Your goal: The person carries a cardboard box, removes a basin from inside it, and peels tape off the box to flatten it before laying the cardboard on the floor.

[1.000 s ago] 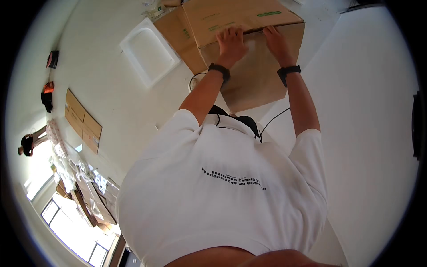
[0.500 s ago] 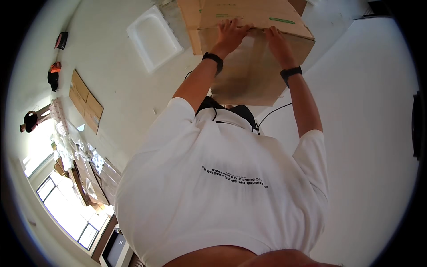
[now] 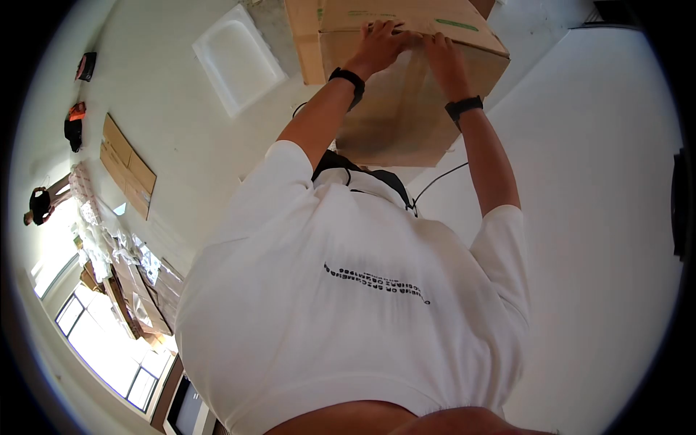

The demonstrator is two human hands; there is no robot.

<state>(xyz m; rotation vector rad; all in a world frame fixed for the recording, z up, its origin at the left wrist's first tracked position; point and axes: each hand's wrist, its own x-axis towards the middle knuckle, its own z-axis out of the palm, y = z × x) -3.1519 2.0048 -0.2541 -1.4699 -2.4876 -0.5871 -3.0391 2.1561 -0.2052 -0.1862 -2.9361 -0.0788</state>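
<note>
Nearest, the person's white T-shirt (image 3: 348, 312) fills the lower view, both arms stretching forward with a black band at each wrist. The left hand (image 3: 380, 47) and right hand (image 3: 444, 64) sit just beside each other, fingers bent at the near upper edge of a large cardboard box (image 3: 406, 109); whether either is clamped on it, I cannot tell. The box is directly in front of the body. Beyond its left side, a white tray (image 3: 239, 61) and flattened cardboard (image 3: 128, 165) lie on the floor; farther off, another person (image 3: 40, 206) stands.
</note>
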